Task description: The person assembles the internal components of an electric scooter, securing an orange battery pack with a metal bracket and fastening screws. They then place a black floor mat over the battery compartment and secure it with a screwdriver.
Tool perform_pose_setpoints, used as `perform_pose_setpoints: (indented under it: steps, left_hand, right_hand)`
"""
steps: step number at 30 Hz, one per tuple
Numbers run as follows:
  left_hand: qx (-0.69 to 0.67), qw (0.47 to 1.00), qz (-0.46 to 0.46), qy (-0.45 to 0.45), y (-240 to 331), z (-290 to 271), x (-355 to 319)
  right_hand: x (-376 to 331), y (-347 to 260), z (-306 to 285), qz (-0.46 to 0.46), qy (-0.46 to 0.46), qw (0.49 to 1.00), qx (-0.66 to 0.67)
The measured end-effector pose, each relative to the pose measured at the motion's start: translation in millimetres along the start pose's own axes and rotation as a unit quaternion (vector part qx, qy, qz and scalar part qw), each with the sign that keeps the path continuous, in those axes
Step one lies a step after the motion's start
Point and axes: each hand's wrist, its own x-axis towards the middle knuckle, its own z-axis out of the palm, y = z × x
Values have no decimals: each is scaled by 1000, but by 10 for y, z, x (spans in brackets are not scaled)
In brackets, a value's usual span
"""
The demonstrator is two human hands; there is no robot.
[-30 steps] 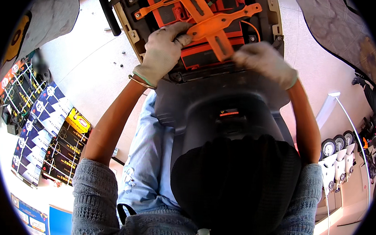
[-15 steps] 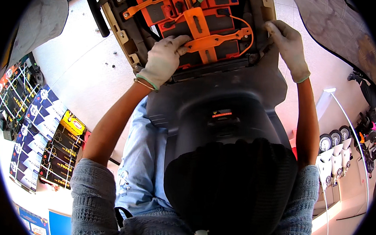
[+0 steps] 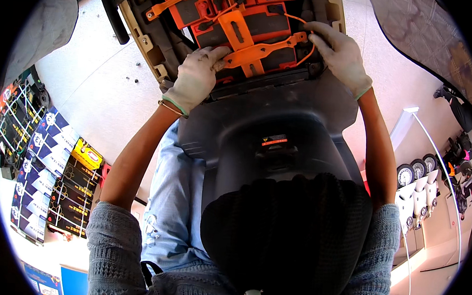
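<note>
Both my hands wear pale work gloves. At the left end of an orange strap-like bracket (image 3: 268, 49), my left hand (image 3: 193, 77) is closed with its fingers on that end. The bracket lies across red-and-black batteries (image 3: 268, 24) in an open vehicle compartment. At the bracket's right end, my right hand (image 3: 341, 59) has thumb and forefinger around a thin orange cable (image 3: 304, 58); the exact contact is partly hidden by the fingers. The cable loops from the battery top down past the bracket. A black plastic body panel (image 3: 270, 104) lies just below the compartment.
Tan frame rails (image 3: 145, 38) flank the compartment. A black bar (image 3: 117, 16) juts in at upper left. Stacked boxes (image 3: 43, 153) stand at the left, small wheels (image 3: 417, 169) at the right. A quilted grey cover (image 3: 418, 39) hangs at upper right.
My right hand has moved left from the frame rail to the orange cable by the bracket's right end. My left hand stays at the bracket's left end. The whole view has shifted slightly.
</note>
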Motion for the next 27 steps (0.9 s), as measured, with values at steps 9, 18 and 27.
perform_pose_setpoints:
  steps: [9,18,27]
  left_hand:
    - [10,1000,16,-17,107,-4,51]
    - [170,979,-34,102,570,249,-142]
    - [38,989,-98,102,733,432,-292]
  right_hand:
    - [26,50,88,-54,-57,985,-155]
    - [28,-12,80,-84,-60,979,-175]
    - [7,-178,172,-119,-51,979,-156]
